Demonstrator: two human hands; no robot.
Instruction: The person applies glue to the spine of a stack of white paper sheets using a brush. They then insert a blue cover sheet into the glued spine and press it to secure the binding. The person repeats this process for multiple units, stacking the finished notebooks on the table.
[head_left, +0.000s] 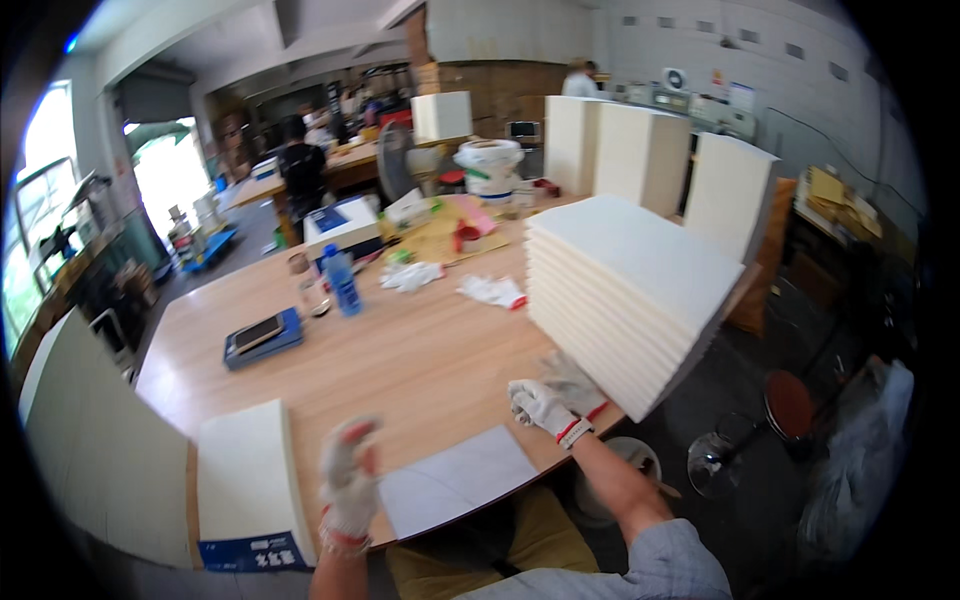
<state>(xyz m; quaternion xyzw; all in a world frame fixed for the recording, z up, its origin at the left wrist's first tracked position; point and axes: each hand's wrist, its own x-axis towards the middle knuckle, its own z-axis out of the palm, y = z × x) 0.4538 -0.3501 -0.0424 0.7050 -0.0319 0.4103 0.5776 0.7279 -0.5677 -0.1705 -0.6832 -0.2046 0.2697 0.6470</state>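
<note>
Both my hands wear white knitted gloves with red cuffs. My left hand [350,480] is raised at the table's near edge beside a pale sheet [460,482]. It is blurred, its fingers bent but apart from the thumb, and nothing shows between them. Past the sheet's far right corner, my right hand [540,408] is closed, its fingers curled in; whatever they hold, if anything, is hidden. Beside it a greyish glove [572,380] lies against the foot of a tall layered stack of white paper [625,300]. The pale sheet lies flat, with a faint line across it.
White paper blocks [245,465] stand at my left. On the table [400,345] are a phone [258,334] on a blue box, a blue bottle [341,280], a glass jar [308,285] and loose gloves [492,291]. A white bucket [490,170] stands behind; a round stool [788,405] is at right.
</note>
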